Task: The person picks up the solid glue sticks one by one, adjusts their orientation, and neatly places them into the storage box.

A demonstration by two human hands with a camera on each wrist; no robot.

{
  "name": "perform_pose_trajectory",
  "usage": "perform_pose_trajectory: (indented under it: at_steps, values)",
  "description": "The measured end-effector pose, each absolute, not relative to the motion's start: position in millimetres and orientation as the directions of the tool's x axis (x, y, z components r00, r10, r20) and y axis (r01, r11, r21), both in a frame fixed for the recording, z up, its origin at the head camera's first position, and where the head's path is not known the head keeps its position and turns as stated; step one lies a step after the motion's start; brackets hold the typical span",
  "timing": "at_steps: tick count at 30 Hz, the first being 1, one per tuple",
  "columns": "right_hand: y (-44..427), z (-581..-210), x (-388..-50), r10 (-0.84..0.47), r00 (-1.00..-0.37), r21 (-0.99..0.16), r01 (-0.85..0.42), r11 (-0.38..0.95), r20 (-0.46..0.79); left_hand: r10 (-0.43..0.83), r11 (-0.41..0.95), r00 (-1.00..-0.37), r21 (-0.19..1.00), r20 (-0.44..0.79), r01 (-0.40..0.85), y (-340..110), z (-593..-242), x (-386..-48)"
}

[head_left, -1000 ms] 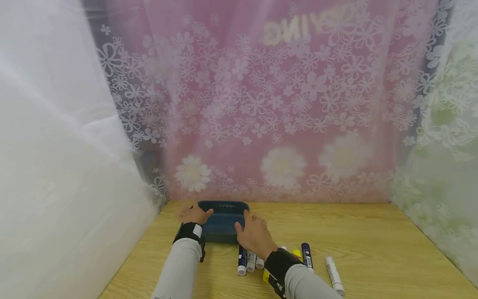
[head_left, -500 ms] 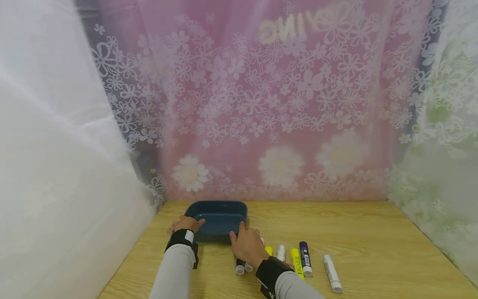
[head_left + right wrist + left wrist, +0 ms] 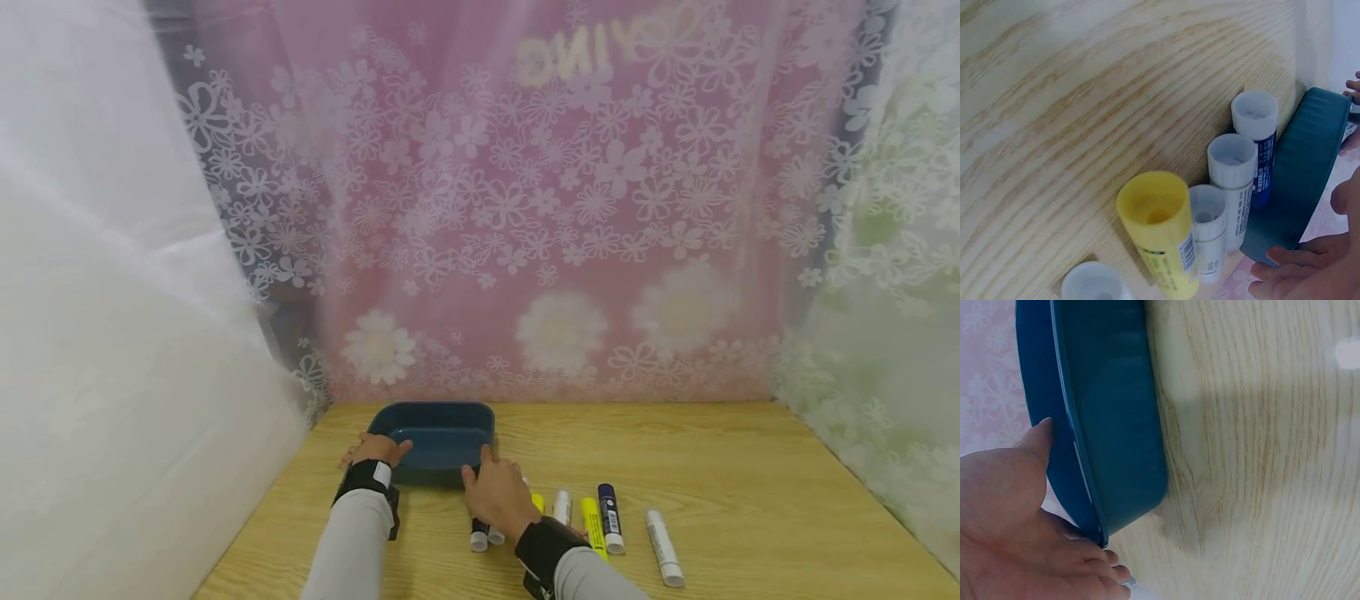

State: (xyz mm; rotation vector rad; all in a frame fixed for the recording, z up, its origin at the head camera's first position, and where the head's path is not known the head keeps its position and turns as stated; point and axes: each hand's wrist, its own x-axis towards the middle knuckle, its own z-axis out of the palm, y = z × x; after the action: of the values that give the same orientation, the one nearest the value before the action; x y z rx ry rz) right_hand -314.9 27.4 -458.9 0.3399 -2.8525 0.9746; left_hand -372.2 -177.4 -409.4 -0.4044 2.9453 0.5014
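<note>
A dark blue-green tray (image 3: 438,417) rests on the table, with nothing seen inside. At its left front corner, my left hand (image 3: 375,450) has the thumb over the rim and the fingers outside; the left wrist view shows this hand (image 3: 1016,525) loosely spread against the tray (image 3: 1113,400). My right hand (image 3: 497,493) lies at the right front corner, fingers extended and relaxed, holding nothing. Under and beside it lie tube-shaped sticks: a dark blue one (image 3: 1264,165), white ones (image 3: 1237,206) and a yellow one (image 3: 1163,250), close to the tray (image 3: 1300,175).
Right of my right hand lie another white stick (image 3: 562,507), a yellow one (image 3: 593,525) and a dark blue one (image 3: 610,517). A white stick (image 3: 663,546) lies apart farther right. Flowered pink sheeting (image 3: 555,250) hangs behind the wooden table (image 3: 712,467).
Both hands have come back toward me from the tray's sides to its front corners, the left also slightly leftward. More of the tray's inside shows. Over the last half second they have hardly moved.
</note>
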Motion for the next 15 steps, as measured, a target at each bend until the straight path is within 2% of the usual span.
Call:
perform_pose_trajectory:
  at_steps: [8, 12, 15]
  values:
    - [39, -457, -316, -0.145, -0.967, -0.594, -0.244, 0.766, 0.210, -0.213, 0.931, -0.966, 0.269, -0.145, -0.245, -170, -408, -378]
    - [45, -458, -320, -0.099, -0.962, -0.561, -0.231, 0.795, 0.255, -0.094, 0.948, -0.983, 0.287, -0.159, -0.137, -174, -417, -395]
    - [51, -459, -322, -0.077, -0.947, -0.518, -0.238, 0.821, 0.313, -0.025, 0.955, -0.985, 0.288, -0.168, -0.074, -178, -438, -419]
